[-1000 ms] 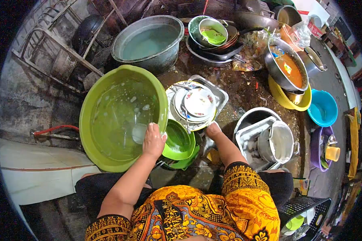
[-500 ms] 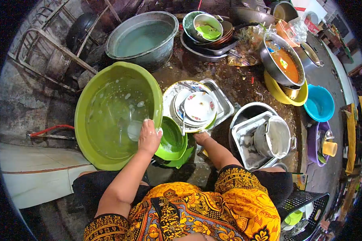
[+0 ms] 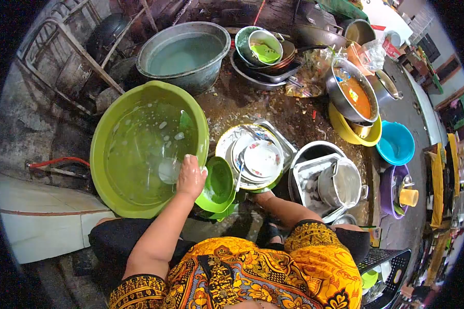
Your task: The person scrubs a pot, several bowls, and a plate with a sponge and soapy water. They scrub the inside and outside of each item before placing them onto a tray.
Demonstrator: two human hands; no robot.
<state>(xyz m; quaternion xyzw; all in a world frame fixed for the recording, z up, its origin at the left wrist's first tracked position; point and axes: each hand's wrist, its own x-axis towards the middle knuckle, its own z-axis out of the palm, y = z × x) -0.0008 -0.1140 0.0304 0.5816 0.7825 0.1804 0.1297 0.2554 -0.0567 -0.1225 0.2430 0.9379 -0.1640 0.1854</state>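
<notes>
My left hand [image 3: 192,177] is at the near right rim of the large green basin [image 3: 99,170], its fingers bent and pressed together, wet with suds. Beside it a pale round dish [image 3: 169,170] shows in the basin's soapy water. What that hand grips is hidden. My right hand [image 3: 263,196] grips the near edge of a stack of plates [image 3: 263,158], its fingers mostly out of sight beneath. The stack has flower-patterned white plates, a spoon [image 3: 240,174] and green dishware at its underside. Between my hands sit green bowls [image 3: 216,180].
A grey tub of water [image 3: 183,56] stands at the back left. To the right are a metal pot [image 3: 340,183] on a tray, a bowl of orange liquid [image 3: 355,95], a blue basin [image 3: 396,143] and a purple basin [image 3: 389,193]. Stacked pans [image 3: 265,67] lie behind.
The stack of plates has shifted toward me and slightly right with my right hand. My left hand stays at the basin's rim. The view has turned slightly.
</notes>
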